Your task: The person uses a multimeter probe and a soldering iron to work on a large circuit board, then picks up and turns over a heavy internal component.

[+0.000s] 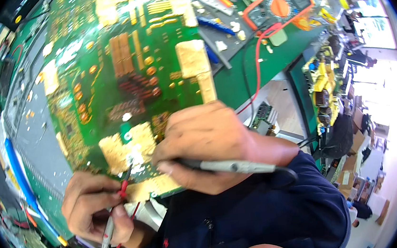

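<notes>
A large green circuit board (102, 71) with gold pads and copper strips lies in front of me. My left hand (96, 205) pinches a red-and-grey multimeter probe (123, 188) at the board's near edge, its tip pointing up toward a near gold pad. In my right hand (205, 145) is a black-and-grey multimeter probe (236, 166), held like a pen over the near right of the board. My fingers hide its tip, so contact cannot be made out. An orange multimeter (279, 7) with a round dial lies at the far right, red and black leads running from it.
A grey mat (31, 125) with small scraps lies under the board on the green bench (237, 79). Pens (215, 25) and small bits lie beyond the board. A blue tool (22, 179) rests at left. Cardboard boxes (351, 171) and yellow-wrapped parts (322, 93) stand at right.
</notes>
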Demonstrator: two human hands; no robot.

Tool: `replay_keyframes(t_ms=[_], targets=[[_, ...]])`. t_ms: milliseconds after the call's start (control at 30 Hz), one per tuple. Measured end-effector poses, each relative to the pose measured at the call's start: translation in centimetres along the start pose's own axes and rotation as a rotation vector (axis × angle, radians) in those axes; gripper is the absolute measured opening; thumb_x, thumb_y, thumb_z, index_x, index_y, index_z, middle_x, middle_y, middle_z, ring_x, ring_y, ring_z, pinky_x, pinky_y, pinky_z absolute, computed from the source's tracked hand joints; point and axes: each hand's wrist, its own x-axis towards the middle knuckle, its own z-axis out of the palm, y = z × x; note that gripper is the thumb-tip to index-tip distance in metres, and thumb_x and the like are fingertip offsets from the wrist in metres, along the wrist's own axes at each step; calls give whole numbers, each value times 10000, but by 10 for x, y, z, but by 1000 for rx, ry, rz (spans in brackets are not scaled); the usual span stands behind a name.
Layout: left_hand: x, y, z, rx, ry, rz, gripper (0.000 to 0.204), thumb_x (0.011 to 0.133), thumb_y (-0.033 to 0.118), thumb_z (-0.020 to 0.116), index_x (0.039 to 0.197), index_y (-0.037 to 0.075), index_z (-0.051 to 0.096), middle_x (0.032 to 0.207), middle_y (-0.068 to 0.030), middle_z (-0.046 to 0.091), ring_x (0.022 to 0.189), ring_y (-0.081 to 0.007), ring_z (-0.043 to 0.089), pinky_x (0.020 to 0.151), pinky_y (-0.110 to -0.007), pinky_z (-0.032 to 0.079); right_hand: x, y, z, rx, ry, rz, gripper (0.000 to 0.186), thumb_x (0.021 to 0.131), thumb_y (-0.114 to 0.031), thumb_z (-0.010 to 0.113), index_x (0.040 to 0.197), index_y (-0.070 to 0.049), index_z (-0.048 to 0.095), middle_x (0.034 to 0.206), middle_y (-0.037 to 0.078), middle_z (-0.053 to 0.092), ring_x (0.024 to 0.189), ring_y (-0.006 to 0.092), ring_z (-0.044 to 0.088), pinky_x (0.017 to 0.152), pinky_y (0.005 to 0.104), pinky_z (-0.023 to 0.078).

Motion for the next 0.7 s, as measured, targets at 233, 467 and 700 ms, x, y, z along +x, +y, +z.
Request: replay_keyframes(t_ms=[233,467,700], targets=[[-1,3,-3,-26,34,-9,142,628,151,687,664,35,614,665,-119,636,557,-212,569,514,-291,413,8,-3,5,-19,-43,-14,64,737,20,618,790,25,652,668,103,643,545,224,602,517,318,472],[-16,1,-3,-272,404,5,153,818,120,567,828,-30,543,961,-218,572,712,-236,587,669,-329,510,-4,-14,8,190,228,213,110,875,-38,618,937,49,646,787,96,676,636,135,641,587,238,510],[-36,17,16,440,350,103,188,803,55,635,984,31,679,1067,-184,631,952,-267,620,844,-368,475,-22,-20,-6,-141,339,-72,140,896,-27,615,1013,44,644,930,133,702,680,148,669,647,240,523]])
